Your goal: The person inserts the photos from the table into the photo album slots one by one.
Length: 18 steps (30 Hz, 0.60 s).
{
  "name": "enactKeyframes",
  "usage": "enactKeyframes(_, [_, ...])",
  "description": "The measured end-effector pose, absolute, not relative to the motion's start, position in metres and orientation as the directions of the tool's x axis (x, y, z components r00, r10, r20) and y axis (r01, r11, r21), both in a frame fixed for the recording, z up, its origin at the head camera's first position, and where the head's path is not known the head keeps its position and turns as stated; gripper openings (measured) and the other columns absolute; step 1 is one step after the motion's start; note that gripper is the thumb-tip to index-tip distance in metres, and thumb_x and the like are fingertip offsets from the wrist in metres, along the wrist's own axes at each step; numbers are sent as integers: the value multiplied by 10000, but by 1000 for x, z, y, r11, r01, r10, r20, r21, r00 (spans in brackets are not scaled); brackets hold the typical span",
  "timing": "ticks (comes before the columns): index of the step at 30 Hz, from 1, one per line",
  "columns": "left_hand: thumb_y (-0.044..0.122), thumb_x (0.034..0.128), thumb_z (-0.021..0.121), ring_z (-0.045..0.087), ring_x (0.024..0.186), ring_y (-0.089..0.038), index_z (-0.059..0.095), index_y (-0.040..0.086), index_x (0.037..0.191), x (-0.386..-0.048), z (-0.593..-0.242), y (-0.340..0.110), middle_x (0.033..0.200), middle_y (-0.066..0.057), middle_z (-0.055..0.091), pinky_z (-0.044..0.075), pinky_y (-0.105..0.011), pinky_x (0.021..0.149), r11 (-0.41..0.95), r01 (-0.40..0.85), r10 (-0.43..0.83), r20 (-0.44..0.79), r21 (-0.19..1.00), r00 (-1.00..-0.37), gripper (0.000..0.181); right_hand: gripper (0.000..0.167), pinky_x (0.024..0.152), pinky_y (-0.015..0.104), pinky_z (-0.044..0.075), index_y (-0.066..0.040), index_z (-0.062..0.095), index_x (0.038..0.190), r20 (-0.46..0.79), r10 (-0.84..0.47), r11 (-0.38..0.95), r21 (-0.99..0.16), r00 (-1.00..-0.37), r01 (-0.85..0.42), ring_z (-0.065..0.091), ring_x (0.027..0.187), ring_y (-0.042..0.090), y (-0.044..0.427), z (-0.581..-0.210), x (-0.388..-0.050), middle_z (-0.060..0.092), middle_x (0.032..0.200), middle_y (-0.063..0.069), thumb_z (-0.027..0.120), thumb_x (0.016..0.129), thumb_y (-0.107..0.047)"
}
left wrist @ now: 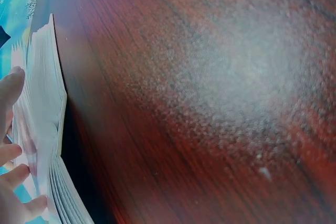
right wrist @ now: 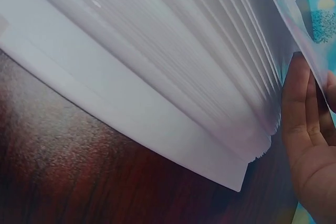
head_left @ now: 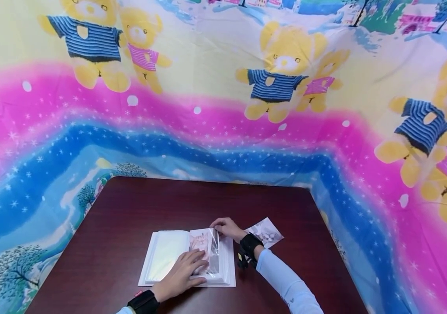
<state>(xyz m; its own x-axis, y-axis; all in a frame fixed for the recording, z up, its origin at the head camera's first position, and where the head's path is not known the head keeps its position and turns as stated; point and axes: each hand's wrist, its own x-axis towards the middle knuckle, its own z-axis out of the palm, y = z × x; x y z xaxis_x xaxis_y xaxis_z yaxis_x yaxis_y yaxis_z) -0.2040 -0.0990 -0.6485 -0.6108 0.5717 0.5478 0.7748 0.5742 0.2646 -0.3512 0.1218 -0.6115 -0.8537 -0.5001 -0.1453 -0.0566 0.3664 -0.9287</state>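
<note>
A white photo album (head_left: 160, 255) lies spread on the table. My left hand (head_left: 183, 271) rests on its right-hand page with the fingers extended, over the lower part of a pinkish photo (head_left: 197, 240). At that page's top outer corner, my right hand (head_left: 229, 228) pinches a clear plastic sleeve page (head_left: 214, 246). In the right wrist view, the sleeve page (right wrist: 300, 30) stands lifted between thumb and fingers, off the stacked album pages (right wrist: 157, 56). Fingers of the left hand (left wrist: 13, 182) touch the page in the left wrist view.
A loose photo (head_left: 268, 233) lies on the table just beyond the right wrist, partly covered by it. The dark wood table (head_left: 192, 198) is backed by a curtain (head_left: 208, 113) printed with bears. Dark bands with small devices circle both wrists.
</note>
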Motion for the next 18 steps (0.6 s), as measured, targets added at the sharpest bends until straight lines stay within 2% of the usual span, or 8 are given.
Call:
enactKeyframes(3, [360, 786, 818, 531, 1214, -400, 695, 105, 1139, -204, -649, -99, 1295, -190, 598, 437, -535, 935, 578, 773, 571, 548, 261, -612, 453, 219, 662, 354, 555, 4, 703, 1085, -156, -507, 370, -928, -848, -51, 598, 740, 165, 123, -616, -352, 645, 914, 55, 497, 1010, -12])
enactKeyframes(6, [373, 785, 813, 529, 1216, -406, 693, 110, 1144, -204, -648, -99, 1295, -190, 599, 435, -535, 937, 586, 769, 571, 543, 256, -616, 461, 220, 651, 345, 557, 16, 689, 1093, -154, -519, 354, -934, -841, -47, 611, 738, 175, 125, -616, -352, 648, 923, 64, 486, 1014, -16])
enactKeyframes(10, [414, 861, 743, 501, 1244, -433, 686, 89, 1193, -204, -643, -96, 1328, -205, 577, 431, -563, 936, 602, 743, 561, 508, 292, -654, 468, 268, 646, 362, 571, 70, 592, 1230, -142, -532, 302, -953, -835, -31, 617, 718, 166, 127, -609, -346, 635, 948, 83, 466, 1046, -78])
enactKeyframes(14, [364, 958, 635, 481, 1262, -470, 626, -7, 1292, -208, -625, -94, 1367, -262, 535, 422, -620, 963, 607, 655, 468, 464, 449, -752, 499, 369, 670, 416, 590, 56, 490, 1349, -103, -526, 228, -973, -844, -23, 631, 706, 175, 119, -596, -335, 644, 979, 132, 459, 1067, -179])
enactKeyframes(16, [339, 985, 594, 490, 1267, -446, 564, -39, 1351, -214, -611, -96, 1393, -261, 514, 420, -606, 988, 597, 562, 374, 422, 572, -826, 526, 382, 699, 465, 590, 38, 467, 1370, -64, -535, 180, -983, -843, -40, 665, 755, 246, 111, -589, -325, 659, 1023, 183, 440, 1074, -202])
enactKeyframes(18, [309, 994, 584, 555, 1206, -410, 509, -43, 1398, -223, -596, -101, 1398, -245, 515, 464, -564, 964, 563, 467, 274, 379, 682, -884, 541, 392, 726, 499, 583, 39, 444, 1384, -25, -564, 132, -989, -826, -61, 679, 854, 352, 99, -582, -316, 659, 1087, 235, 420, 1080, -207])
